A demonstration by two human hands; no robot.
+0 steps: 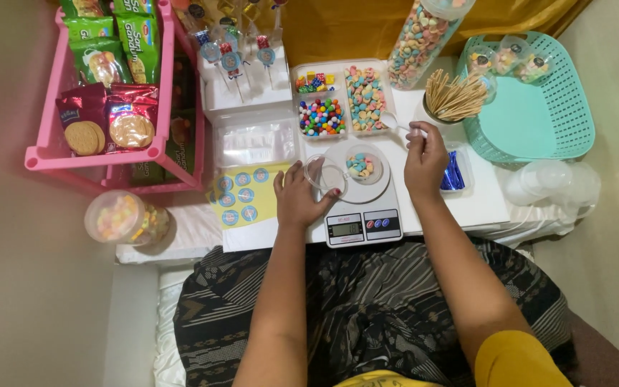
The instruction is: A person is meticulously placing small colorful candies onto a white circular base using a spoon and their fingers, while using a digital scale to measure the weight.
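My left hand (301, 193) holds a small clear plastic cup (325, 175) tilted at the left edge of a white kitchen scale (358, 215). On the scale's round plate stands a clear cup of pastel candy (360, 165). My right hand (424, 156) pinches a small white spoon (397, 123) whose bowl reaches toward the tray of pastel ring candy (365, 97). Beside that tray lie a compartment of glossy coloured balls (322, 117) and one of small coloured blocks (314, 81).
A pink rack (41, 159) with snack packets stands at the left; a lidded candy tub (118, 217) sits below it. Round stickers on a yellow sheet (243, 195), clear bags (256, 142), a cup of wooden sticks (455, 96), a teal basket (539, 118) and a tall candy jar (421, 39) surround the scale.
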